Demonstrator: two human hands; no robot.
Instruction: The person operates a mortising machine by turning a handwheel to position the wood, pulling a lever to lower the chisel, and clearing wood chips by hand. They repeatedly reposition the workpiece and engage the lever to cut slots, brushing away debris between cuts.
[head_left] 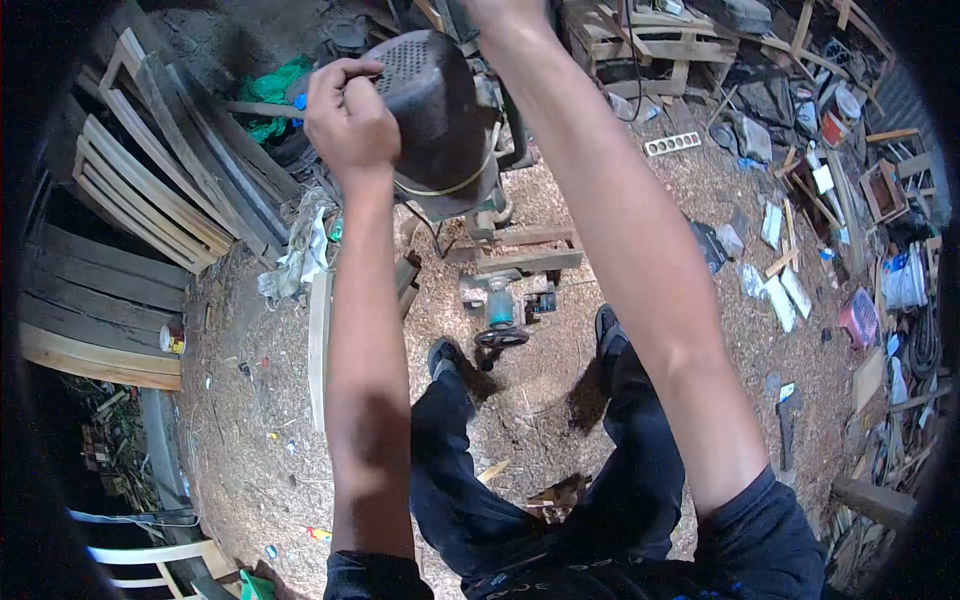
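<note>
A dark, rounded machine housing point(435, 135) with a perforated end stands in front of me, and a thin yellow band runs around it. My left hand point(350, 118) is at its left side with the fingers curled in. Whatever those fingers may hold is hidden from view. Past the housing's upper right, my right hand point(506, 18) reaches to the top edge of the picture, where its fingers are cut off. Below the housing, a teal part with a dark handwheel point(502, 337) sits low, between my feet and the machine.
Wooden frames point(150, 200) and boards lean at the left. Sawdust covers the ground point(260, 400). On the right lie scattered scraps, a pink basket point(858, 318) and a hammer-like tool point(786, 425). A slatted wooden structure point(650, 50) stands at the back.
</note>
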